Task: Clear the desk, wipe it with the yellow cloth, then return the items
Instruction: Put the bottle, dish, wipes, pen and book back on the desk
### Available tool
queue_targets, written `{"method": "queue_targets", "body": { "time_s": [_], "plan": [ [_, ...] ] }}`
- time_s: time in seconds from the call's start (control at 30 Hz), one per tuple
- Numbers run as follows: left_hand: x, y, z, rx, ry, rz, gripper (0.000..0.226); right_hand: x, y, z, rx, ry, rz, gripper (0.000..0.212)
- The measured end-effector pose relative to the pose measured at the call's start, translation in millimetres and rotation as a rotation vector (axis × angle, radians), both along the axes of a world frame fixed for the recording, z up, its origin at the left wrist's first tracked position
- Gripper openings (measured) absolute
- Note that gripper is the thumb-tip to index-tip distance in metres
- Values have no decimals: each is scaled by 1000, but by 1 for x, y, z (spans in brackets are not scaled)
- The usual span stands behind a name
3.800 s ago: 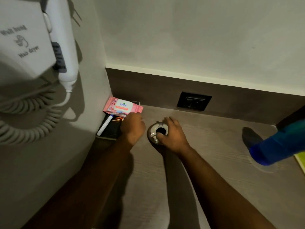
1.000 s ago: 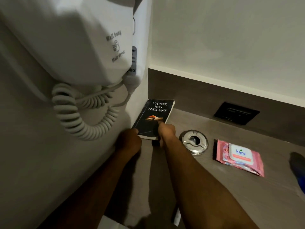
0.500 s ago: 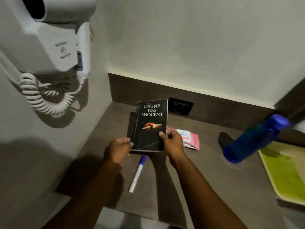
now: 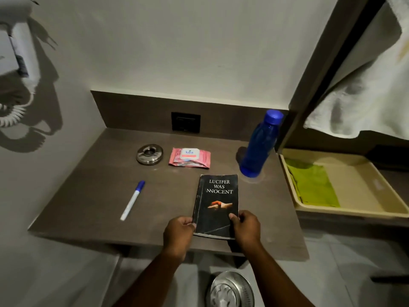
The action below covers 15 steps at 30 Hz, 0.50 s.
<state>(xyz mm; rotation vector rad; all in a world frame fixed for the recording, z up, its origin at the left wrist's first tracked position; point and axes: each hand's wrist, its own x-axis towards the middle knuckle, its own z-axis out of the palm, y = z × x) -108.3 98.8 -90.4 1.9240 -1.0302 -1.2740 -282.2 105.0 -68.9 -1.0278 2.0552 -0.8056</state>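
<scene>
Brown wood-grain desk (image 4: 88, 196). White hair dryer (image 4: 20, 54) hung on wall at far left. Blue-capped pen (image 4: 132, 200) lay left of centre. Steel ashtray (image 4: 149, 154) and pink wipes pack (image 4: 190, 157) sat toward the back. Left hand (image 4: 178, 231) pinched the black paperback (image 4: 218, 204) at its lower left edge, right hand (image 4: 245, 227) pinched the lower right, book near desk front. Blue bottle (image 4: 259, 147) stood just behind. Yellow cloth (image 4: 314, 185) lay in beige tray (image 4: 354, 212), far right.

Black book (image 4: 218, 204), blue bottle (image 4: 260, 145), pink wipes pack (image 4: 189, 157), yellow-green cloth (image 4: 313, 187)
</scene>
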Motion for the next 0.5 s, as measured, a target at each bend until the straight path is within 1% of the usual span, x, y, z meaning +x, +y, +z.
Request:
{"method": "queue_targets", "body": {
  "time_s": [0.07,0.17,0.27,0.37,0.5],
  "plan": [
    [-7,2,-1,-14,-64,-8,25,-4,3,-4,-14,9,3,17],
    [-14,-1,1,-52,-165,-31,16,-8,-1,-8,-21,34,-4,20],
    [-19,-4,3,-59,-230,-68,18,-9,-6,-9,1,100,22,27],
    [-17,0,7,-75,-267,-135,17,-8,1,-5,-23,160,79,30],
    [3,0,27,-37,-316,-280,13,-12,4,10,-27,68,134,27]
  ]
}}
